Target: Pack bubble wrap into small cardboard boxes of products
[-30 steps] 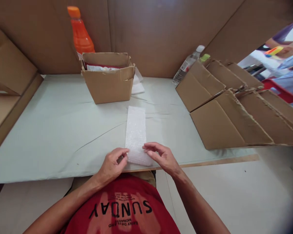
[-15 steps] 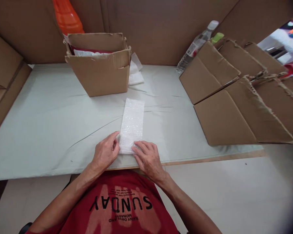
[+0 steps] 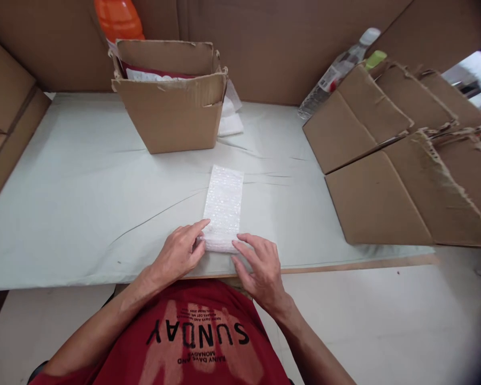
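Note:
A strip of clear bubble wrap (image 3: 224,195) lies lengthwise away from me on the pale green cloth, its near end doubled into a thick roll or fold. At the left end of that fold is my left hand (image 3: 178,249), gripping it between thumb and fingers, with the index finger reaching over the top. My right hand (image 3: 261,267) has the right end of the fold between its fingertips and thumb, the fingers slightly spread. Whether something is wrapped inside the fold cannot be made out.
A cardboard box (image 3: 174,115) holding red and white packets stands behind the strip. An orange bottle (image 3: 120,21) is behind it, and white wrap pieces (image 3: 230,120) lie beside it. Divided cardboard boxes (image 3: 379,192) and a clear plastic bottle (image 3: 336,75) occupy the right. Cardboard walls surround the cloth-covered table (image 3: 84,203).
The near end of the bubble wrap has been turned over away from me, so the flat strip is shorter and the fold thicker. The whole view has shifted slightly.

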`<state>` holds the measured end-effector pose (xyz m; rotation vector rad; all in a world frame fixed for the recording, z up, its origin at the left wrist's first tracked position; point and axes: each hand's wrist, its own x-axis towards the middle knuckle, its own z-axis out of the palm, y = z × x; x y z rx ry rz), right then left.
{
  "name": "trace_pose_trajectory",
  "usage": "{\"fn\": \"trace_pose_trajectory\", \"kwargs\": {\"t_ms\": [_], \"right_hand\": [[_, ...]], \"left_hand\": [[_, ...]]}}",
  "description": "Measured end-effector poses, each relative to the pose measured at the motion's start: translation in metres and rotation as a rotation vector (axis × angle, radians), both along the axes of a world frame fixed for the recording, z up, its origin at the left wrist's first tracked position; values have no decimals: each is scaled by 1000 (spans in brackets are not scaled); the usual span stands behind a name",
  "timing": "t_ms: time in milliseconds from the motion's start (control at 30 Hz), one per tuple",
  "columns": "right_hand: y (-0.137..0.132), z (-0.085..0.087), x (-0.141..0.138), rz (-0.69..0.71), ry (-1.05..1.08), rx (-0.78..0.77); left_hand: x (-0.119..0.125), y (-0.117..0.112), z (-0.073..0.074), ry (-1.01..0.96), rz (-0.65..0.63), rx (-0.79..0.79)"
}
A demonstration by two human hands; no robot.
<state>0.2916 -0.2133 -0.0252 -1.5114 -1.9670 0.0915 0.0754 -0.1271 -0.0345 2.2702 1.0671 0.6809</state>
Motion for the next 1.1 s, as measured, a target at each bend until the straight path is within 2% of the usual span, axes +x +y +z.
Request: {"fn": "trace_pose_trajectory", "kwargs": {"t_ms": [100,200,267,433,500,600,700,767,833,967,1033,1100], "right_hand": [[3,-4,-3,63,-143,-36],[12,-13,-5,60,-170,-73],[16,-16,-4,49,-113,-85],[15,-11,4,116,117,-194],[10,-8,6,111,111,-199],[5,-5,6,43,-31,-107],[10,-6,4,74,-157,-95],[15,-9,2,93,-143,-120],[19,-9,2,119,-36,-155],[15,-3,5,242,106,-246],[10,2,4,192,50,-199],[9,4,2,127,-41,-132]], "left_hand": [[6,9,-2,60,-27,-20],[10,12,0,78,-13,57],[7,8,2,37,-18,122],[-4,-6,3,-57,-173,150],[-4,-7,0,-69,-163,112],[2,0,-4,-59,-113,53],[8,7,-4,-30,-43,76],[7,7,-2,-38,-35,120],[2,2,0,-64,-84,140],[-9,-7,1,-80,-125,19],[-10,-5,0,-48,-99,-9],[-7,0,-1,-7,-69,27]]}}
